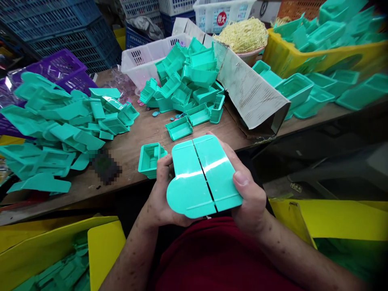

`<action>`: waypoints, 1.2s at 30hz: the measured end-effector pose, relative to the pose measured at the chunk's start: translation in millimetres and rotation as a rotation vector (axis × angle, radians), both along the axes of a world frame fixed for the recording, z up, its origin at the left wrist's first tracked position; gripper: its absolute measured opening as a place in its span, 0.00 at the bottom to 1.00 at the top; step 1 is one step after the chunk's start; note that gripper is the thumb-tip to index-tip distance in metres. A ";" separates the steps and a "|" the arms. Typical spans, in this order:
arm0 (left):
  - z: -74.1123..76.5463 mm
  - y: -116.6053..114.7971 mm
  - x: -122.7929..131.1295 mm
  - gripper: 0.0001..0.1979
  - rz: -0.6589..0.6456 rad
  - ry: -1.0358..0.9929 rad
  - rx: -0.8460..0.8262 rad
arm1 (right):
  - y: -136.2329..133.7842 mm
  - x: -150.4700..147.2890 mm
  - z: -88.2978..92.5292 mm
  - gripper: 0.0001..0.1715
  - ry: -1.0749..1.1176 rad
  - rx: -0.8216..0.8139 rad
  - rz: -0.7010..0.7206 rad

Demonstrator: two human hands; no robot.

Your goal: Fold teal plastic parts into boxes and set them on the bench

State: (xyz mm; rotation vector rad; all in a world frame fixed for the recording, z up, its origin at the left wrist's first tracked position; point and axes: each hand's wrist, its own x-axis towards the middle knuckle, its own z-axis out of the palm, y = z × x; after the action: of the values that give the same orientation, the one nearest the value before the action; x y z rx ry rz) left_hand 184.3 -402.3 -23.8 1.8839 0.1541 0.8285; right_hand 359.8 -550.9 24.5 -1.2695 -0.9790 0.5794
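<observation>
Between my two hands is a turquoise plastic piece with a glossy flat face, a rounded lobe on one side and a dark narrow gap across its middle. My left hand wraps round its left side, with the fingers partly hidden beneath. On the opposite edge, my right hand grips with the thumb on top. A small turquoise box-shaped piece stands on the table just beyond my left hand. Two open turquoise trays lie farther back.
Piles of turquoise parts lie at left and centre on the wooden table. A cardboard divider stands right of centre. Yellow boxes flank my lap. Behind are a purple basket and blue crates.
</observation>
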 end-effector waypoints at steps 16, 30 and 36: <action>-24.4 -17.0 19.0 0.83 0.329 -0.036 -0.098 | 11.9 14.7 -15.5 0.40 -0.009 0.036 -0.070; 4.2 -11.5 8.5 0.83 0.356 0.050 0.109 | 19.7 21.5 -13.0 0.50 -0.098 -0.016 -0.187; -3.7 -7.9 -1.3 0.50 0.254 -0.248 -0.284 | 18.1 13.6 -0.7 0.46 -0.084 0.011 -0.029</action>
State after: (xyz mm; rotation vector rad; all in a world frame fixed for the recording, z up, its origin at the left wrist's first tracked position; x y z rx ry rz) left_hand 182.9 -410.2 -27.4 1.5012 0.3434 1.1420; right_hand 373.4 -532.8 23.8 -1.3050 -1.0303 0.5013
